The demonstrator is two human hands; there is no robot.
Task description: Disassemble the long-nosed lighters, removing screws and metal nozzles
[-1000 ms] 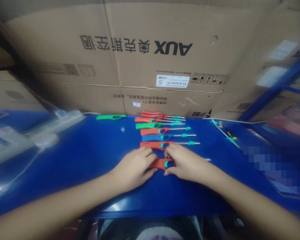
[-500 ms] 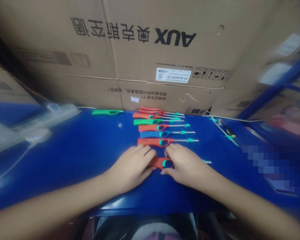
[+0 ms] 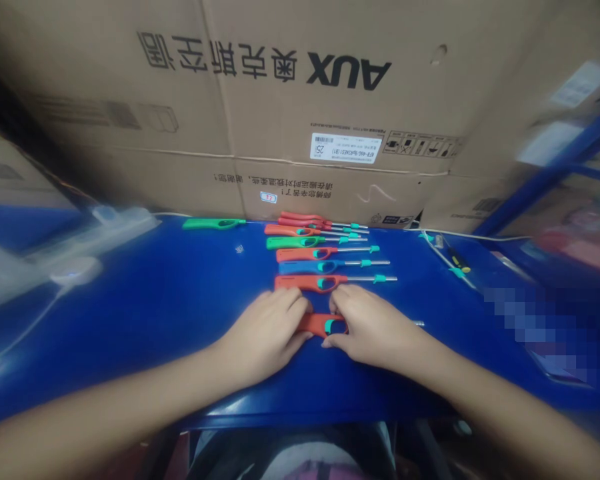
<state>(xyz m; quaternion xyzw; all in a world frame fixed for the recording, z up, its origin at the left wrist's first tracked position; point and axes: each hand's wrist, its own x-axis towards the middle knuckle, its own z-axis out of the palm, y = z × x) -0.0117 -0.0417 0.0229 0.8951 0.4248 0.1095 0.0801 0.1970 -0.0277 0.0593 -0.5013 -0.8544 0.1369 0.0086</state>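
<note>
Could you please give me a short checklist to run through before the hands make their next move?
1. Left hand gripping the handle of the near orange lighter: ok.
2. Right hand on the same lighter, by the trigger: ok.
3. Metal tube of that lighter in full view: not ok, only its tip shows past the right hand.
4. Fingers free of the next orange lighter in the row: cannot tell, they overlap or nearly touch it in this view.
5. Power strip well away from the left hand: ok.
6. Metal tube showing on the green handle at the back: not ok, none visible.
</note>
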